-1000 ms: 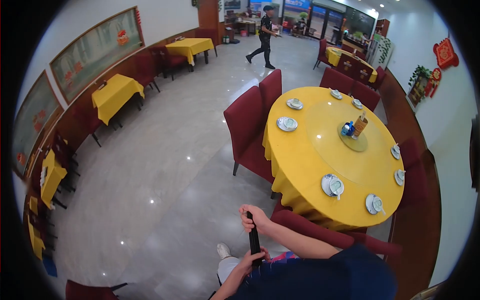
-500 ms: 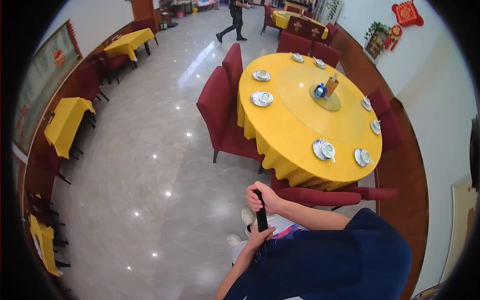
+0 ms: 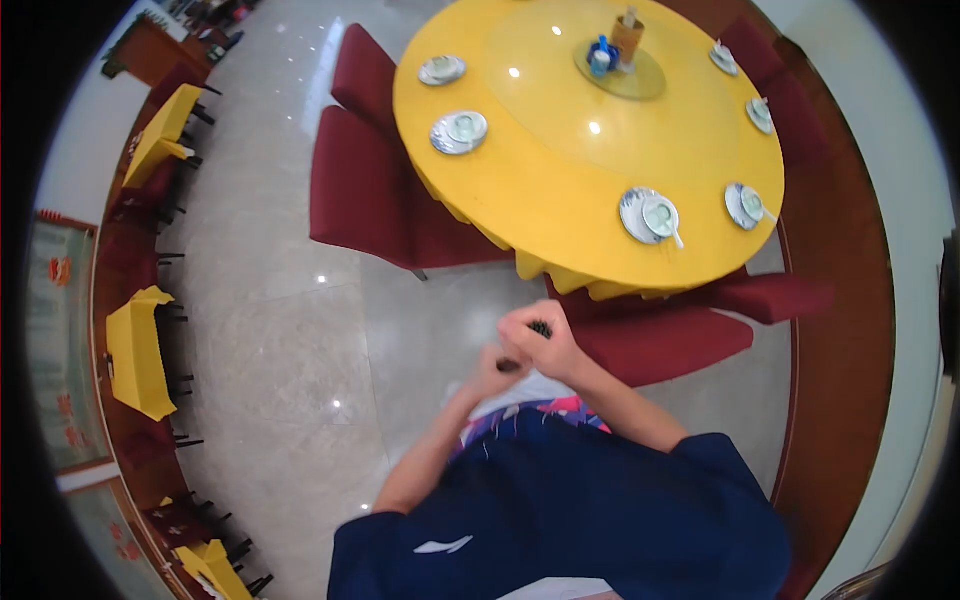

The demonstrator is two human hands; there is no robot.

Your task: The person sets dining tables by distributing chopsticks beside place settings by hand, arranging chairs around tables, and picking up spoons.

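My right hand (image 3: 542,338) is closed round a bundle of thin dark sticks, whose ends (image 3: 541,328) show at the top of the fist. Just below and to its left, my left hand (image 3: 497,371) is closed too, with dark ends (image 3: 508,366) showing in its grip. The two hands touch or nearly touch in front of my body, and blur hides the finger detail. Ahead of them stands a round table with a yellow cloth (image 3: 520,215), bearing several place settings, the nearest a patterned plate with a bowl and spoon (image 3: 655,216).
Red chairs (image 3: 360,190) stand at the table's left side, and another red chair (image 3: 660,345) is close to my right forearm. A turntable (image 3: 625,75) carries a brown holder (image 3: 627,38) and a blue item (image 3: 602,58). Smaller yellow tables (image 3: 140,355) line the left wall.
The view has tilted down and closer to the round table. The dark bundle, earlier held upright between both hands, now shows only its ends. The walking person has left the view.
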